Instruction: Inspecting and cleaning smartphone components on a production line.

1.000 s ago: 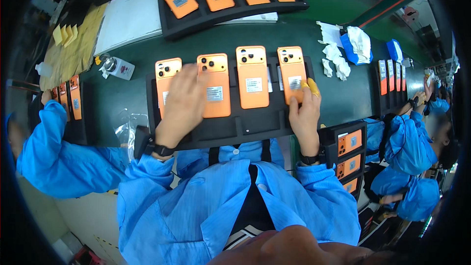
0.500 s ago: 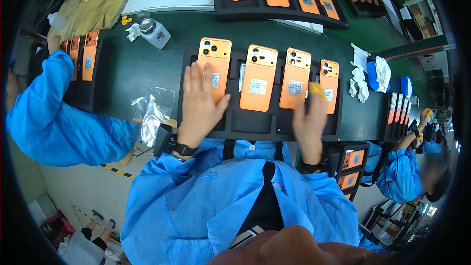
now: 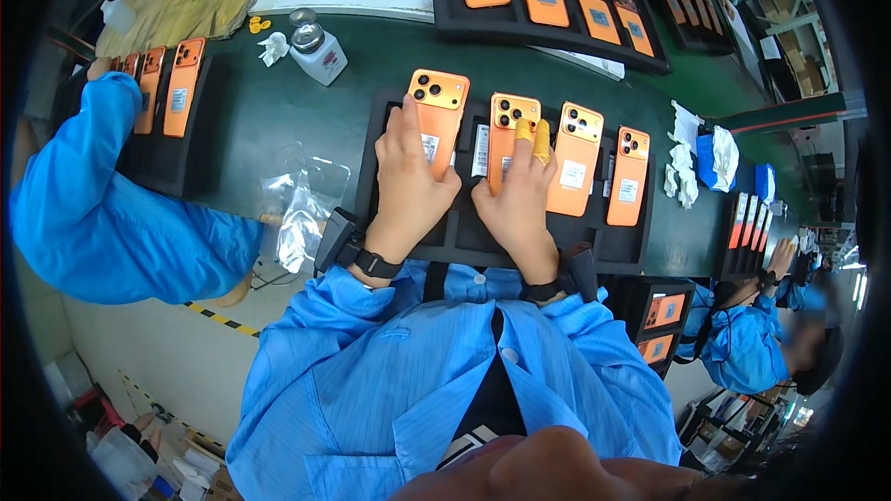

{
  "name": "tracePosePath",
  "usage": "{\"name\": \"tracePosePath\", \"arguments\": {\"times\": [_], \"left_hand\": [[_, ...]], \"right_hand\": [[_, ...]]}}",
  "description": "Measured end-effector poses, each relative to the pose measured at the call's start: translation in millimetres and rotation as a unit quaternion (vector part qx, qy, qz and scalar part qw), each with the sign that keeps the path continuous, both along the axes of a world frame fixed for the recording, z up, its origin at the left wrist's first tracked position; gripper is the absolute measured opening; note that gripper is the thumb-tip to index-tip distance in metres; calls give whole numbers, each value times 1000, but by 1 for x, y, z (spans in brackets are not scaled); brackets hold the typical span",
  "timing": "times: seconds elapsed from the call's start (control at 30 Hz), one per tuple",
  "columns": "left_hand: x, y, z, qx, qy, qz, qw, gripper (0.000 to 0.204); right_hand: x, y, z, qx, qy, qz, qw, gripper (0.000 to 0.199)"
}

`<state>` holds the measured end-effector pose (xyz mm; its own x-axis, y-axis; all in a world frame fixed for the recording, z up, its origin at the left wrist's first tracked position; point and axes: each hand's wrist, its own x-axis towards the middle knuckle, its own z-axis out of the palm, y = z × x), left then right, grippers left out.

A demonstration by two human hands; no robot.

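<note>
A black tray [image 3: 636, 243] in front of me holds a row of orange smartphones, backs up, with white labels. My left hand [image 3: 408, 190] grips the lower part of the leftmost smartphone [image 3: 445, 116], its fingers along the left side and thumb by the right edge. My right hand [image 3: 522, 199], with yellow finger cots [image 3: 533, 137] on two fingertips, is closed over the second smartphone [image 3: 504, 116], thumb at its left edge. That hand hides much of this phone. Untouched to the right lie the third smartphone [image 3: 575, 162] and the fourth smartphone [image 3: 628, 176].
A white pump bottle [image 3: 320, 57] and crumpled tissue [image 3: 273, 48] stand behind the tray at left. Clear plastic film [image 3: 302, 204] lies beside it. Other phone trays [image 3: 548, 28] are at the back and both sides. A blue-sleeved person [image 3: 121, 204] works close on my left.
My right hand has moved left from between the third and fourth phones onto the second. My left hand stays at the leftmost phone. The whole view has shifted slightly.
</note>
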<state>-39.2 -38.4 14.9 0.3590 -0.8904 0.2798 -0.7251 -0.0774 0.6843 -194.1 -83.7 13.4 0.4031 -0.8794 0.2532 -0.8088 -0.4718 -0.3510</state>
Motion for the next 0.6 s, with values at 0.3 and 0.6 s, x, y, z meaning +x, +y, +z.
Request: {"name": "tracePosePath", "arguments": {"times": [0.3,0.6], "left_hand": [[-27,10,12,-27,643,-140,752,80],[-48,12,4,-29,653,-197,731,72]], "right_hand": [[-21,3,25,351,-628,10,694,66],[-15,21,10,336,-637,64,691,55]]}}
